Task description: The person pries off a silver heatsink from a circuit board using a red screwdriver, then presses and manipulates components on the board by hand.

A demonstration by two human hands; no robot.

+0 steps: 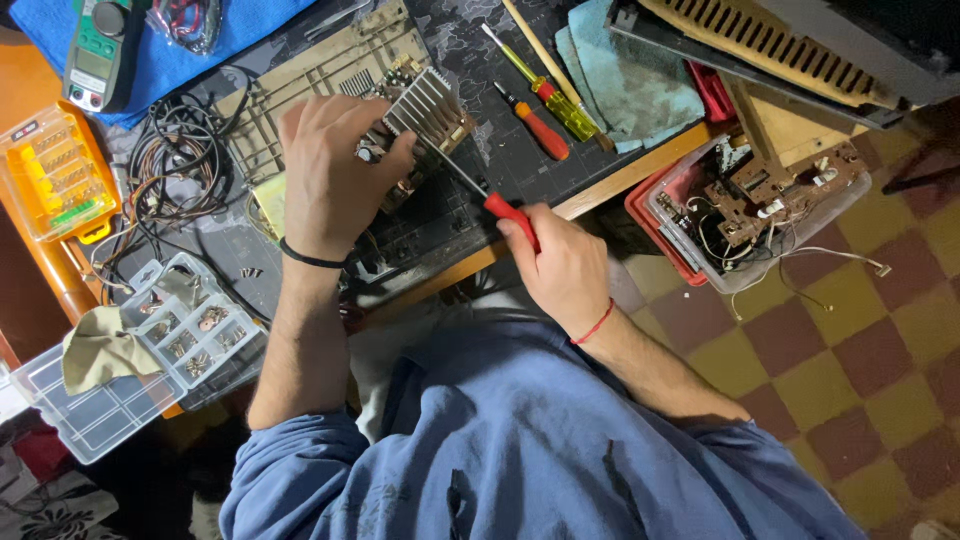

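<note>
The left hand [335, 180] is pressing down on a circuit board [425, 125] with a finned heat sink [422, 100], fingers curled over its near edge and gripping it. The right hand [560, 265] is clenching the red handle of a screwdriver [480, 190], whose shaft is running toward 10 o'clock, with the tip meeting the board just below the heat sink. The board is lying on a dark mat [500, 150] near the middle of the bench [620, 180].

At 8 o'clock from the hands, a clear compartment box [190, 325] is standing open, its cells holding small metal parts; a tan cloth [100, 350] is draped over its lid. At 9 o'clock an orange case [55, 180] is holding a row of bits, with a tangle of wires [175, 170] between it and the board. At 11 o'clock a green meter [100, 50] is lying on a blue cloth [180, 50]. At 1 o'clock two spare drivers, one orange [535, 125] and one yellow [550, 95], are lying beside a light blue rag [630, 85]. At 3 o'clock a clear tub [750, 215] is holding brown boards and loose wires, sitting in a red tray [650, 215].

The floor [870, 330] is showing a yellow and maroon checker pattern.
</note>
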